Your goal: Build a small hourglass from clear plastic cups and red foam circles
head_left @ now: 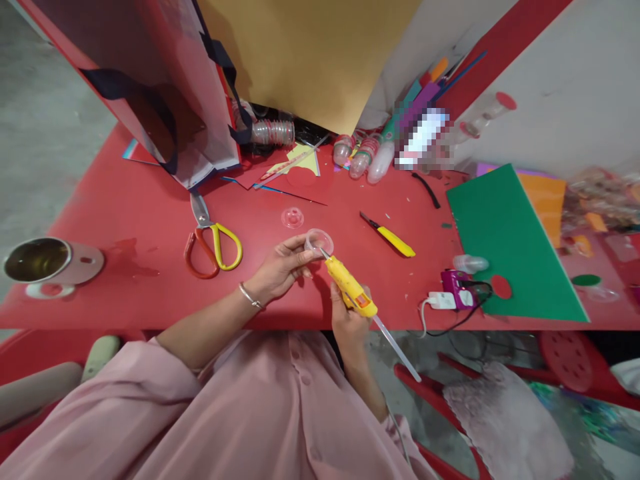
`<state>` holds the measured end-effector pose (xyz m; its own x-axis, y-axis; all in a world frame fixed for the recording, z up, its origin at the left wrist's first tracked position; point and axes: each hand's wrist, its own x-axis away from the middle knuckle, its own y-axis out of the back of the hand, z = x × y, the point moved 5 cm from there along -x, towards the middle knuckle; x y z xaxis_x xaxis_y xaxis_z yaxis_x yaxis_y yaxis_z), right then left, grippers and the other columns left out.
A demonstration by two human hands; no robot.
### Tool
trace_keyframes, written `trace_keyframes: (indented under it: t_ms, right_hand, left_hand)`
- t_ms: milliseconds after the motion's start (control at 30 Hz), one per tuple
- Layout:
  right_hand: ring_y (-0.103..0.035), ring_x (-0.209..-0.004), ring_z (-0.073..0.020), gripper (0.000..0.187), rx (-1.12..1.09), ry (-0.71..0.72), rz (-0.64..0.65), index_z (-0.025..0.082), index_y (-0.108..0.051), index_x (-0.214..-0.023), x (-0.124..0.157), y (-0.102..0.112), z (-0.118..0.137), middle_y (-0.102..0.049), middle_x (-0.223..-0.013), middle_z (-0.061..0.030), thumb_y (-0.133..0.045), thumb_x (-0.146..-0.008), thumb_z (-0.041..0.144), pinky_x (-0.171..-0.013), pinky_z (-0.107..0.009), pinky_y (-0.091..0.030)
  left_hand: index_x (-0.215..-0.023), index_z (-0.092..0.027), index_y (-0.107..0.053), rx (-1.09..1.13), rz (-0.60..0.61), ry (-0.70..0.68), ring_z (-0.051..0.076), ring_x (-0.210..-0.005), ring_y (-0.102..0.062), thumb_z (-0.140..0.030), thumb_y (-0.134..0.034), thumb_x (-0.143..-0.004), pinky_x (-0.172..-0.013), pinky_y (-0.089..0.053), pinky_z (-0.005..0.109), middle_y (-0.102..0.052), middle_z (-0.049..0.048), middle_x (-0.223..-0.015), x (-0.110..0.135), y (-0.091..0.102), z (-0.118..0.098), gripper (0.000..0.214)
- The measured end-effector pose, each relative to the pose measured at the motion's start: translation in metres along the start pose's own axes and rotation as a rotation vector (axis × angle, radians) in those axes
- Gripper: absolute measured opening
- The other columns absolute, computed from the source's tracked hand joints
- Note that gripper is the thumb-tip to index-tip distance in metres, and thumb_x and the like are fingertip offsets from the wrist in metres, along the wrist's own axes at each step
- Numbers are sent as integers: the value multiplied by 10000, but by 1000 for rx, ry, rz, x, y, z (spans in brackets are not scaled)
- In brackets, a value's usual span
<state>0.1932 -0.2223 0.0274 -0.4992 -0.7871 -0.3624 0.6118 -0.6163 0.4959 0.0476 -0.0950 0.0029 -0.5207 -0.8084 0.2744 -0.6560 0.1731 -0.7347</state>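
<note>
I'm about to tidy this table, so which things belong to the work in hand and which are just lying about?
In use:
yellow hot glue gun, in the right hand
clear round plastic piece, in the left hand
flanged clear plastic piece nearby, probably

Seemingly lying about:
red-and-yellow-handled scissors
yellow utility knife
mug
green sheet

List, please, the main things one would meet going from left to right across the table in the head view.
Mug, scissors, left hand, clear round plastic piece, yellow glue gun, yellow cutter knife, green sheet.
</note>
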Motion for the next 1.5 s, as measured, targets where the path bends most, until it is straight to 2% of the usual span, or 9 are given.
trace_keyframes:
  t_ms: [167,400,633,867,933,1067,1267,1433,1500]
  right_hand:
    - [-646,-732,-193,336,136,18,-42,175,-714,-845,-5,5,-8,-684,-802,-54,-681,-990,477,-690,-324,-546]
    - [-667,-769,-191,269,54,21,3,188,-717,-892,0,2,-2,-697,-845,-43,-691,-993,436,-739,-337,-565]
    - [-670,-707,-199,339,90,-33,-37,183,-724,-843,-7,7,-15,-702,-796,-53,-703,-963,499,-662,-327,-556]
    - [-713,-822,-209,268,22,6,49,172,-741,-939,0,4,-4,-745,-902,-83,-697,-986,432,-766,-332,-586]
    - [-721,-833,-215,288,20,-7,33,166,-745,-941,-1,4,-8,-748,-910,-88,-698,-982,448,-780,-336,-590]
    - [-680,-707,-202,371,70,-87,-21,171,-720,-846,-4,5,-16,-723,-799,-65,-699,-958,524,-712,-341,-580]
    - [-676,-764,-190,287,0,-48,20,189,-686,-876,1,1,-3,-691,-832,-41,-696,-974,458,-720,-322,-581]
    - [-681,-735,-199,308,50,-22,-15,171,-715,-853,-2,3,-8,-702,-804,-57,-704,-969,457,-704,-327,-568]
    - [-690,-737,-207,325,48,-56,-11,167,-729,-864,-2,4,-12,-721,-811,-69,-702,-964,475,-703,-331,-569]
  left_hand:
    - [-1243,-181,-750,-5,47,2,277,-1052,-803,-250,-938,-735,-452,-561,160,-790,119,-1204,1,-6,-3,547]
    - [-1218,-172,-747,-3,38,8,225,-951,-809,-229,-923,-739,-505,-584,158,-805,111,-1128,1,-5,-2,514]
    - [-1265,-176,-737,-45,80,9,274,-1082,-793,-276,-920,-757,-484,-562,151,-779,143,-1247,2,-7,-2,549]
    - [-1257,-176,-736,-21,47,17,193,-851,-802,-232,-916,-755,-483,-587,168,-809,94,-1066,0,1,2,536]
    - [-1250,-179,-738,-18,48,12,220,-928,-809,-233,-926,-741,-482,-590,172,-804,93,-1108,0,-1,1,545]
    - [-1255,-179,-737,-25,60,10,268,-1053,-801,-253,-926,-746,-472,-574,166,-783,123,-1228,1,-5,-1,548]
    - [-1239,-160,-736,-16,1,15,179,-843,-797,-209,-930,-729,-486,-576,154,-802,96,-1098,1,-1,0,548]
    - [-1258,-177,-723,-13,20,23,242,-961,-808,-249,-931,-744,-470,-560,162,-796,113,-1129,0,-2,0,559]
    - [-1266,-181,-714,-7,2,35,222,-880,-812,-254,-931,-751,-431,-511,142,-798,111,-1113,-1,0,1,564]
